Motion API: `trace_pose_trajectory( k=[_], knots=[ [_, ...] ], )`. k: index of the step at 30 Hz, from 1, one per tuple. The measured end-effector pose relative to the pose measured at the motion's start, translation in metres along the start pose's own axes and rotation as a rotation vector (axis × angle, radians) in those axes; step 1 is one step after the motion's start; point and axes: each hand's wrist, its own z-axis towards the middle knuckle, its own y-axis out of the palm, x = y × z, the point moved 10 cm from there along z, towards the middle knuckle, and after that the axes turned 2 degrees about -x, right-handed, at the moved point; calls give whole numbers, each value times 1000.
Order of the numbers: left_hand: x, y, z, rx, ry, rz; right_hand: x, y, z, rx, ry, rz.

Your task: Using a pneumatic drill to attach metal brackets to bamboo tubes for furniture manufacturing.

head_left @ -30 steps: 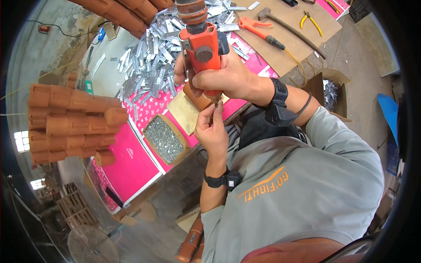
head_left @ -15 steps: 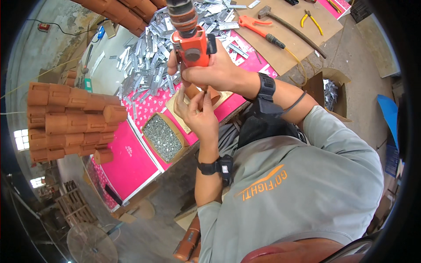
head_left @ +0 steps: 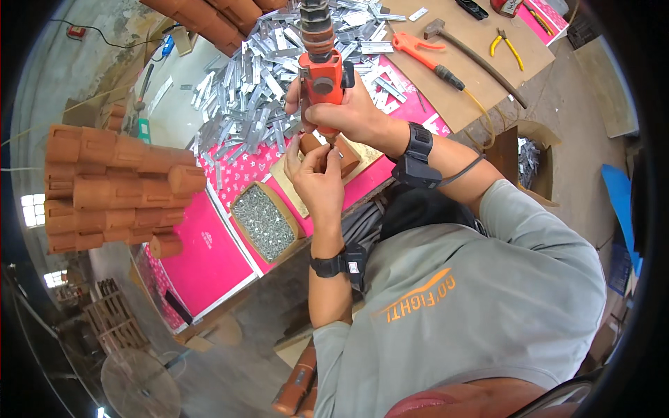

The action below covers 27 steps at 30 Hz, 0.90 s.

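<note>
My right hand [head_left: 352,115] grips a red power screwdriver [head_left: 323,78] by its body, its bit end pointing down. Under the bit lies a terracotta-coloured, rounded tile piece [head_left: 346,157], resting on a pale wooden board [head_left: 367,155] at the table's near edge. My left hand [head_left: 317,182] is beside the tile, thumb and fingertips pinched together right at the bit's tip. Whatever sits between those fingertips is too small to make out. Just left of this hand stands an open cardboard box [head_left: 301,235] full of small metal screws.
Loose metal strips [head_left: 244,97] are heaped behind my hands. Terracotta-coloured pieces are stacked [head_left: 104,188] at the left. On brown board at the right lie an orange air blow gun [head_left: 418,49], a hammer [head_left: 474,59] and yellow pliers [head_left: 512,52]. A carton [head_left: 505,157] stands beyond my right arm.
The screwdriver has shifted a little to the right, and its bit now shows at my left fingertips. More of the tile is visible. The whole view has moved slightly.
</note>
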Motion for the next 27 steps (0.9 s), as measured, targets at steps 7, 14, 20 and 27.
trace_pose_trajectory(
  k=[7, 14, 20, 27],
  knots=[
    [6, 15, -11, -72, 167, 54, 0, 0, -1, -28, -112, -61],
    [3, 20, -15, -52, 255, 109, -3, 10, -5, -80, -145, -76],
    [2, 18, -13, -32, 261, 81, 12, 7, -9, -67, -84, -34],
    [23, -45, -19, 110, 290, 170, 14, 7, -3, -57, -92, -27]
  ],
)
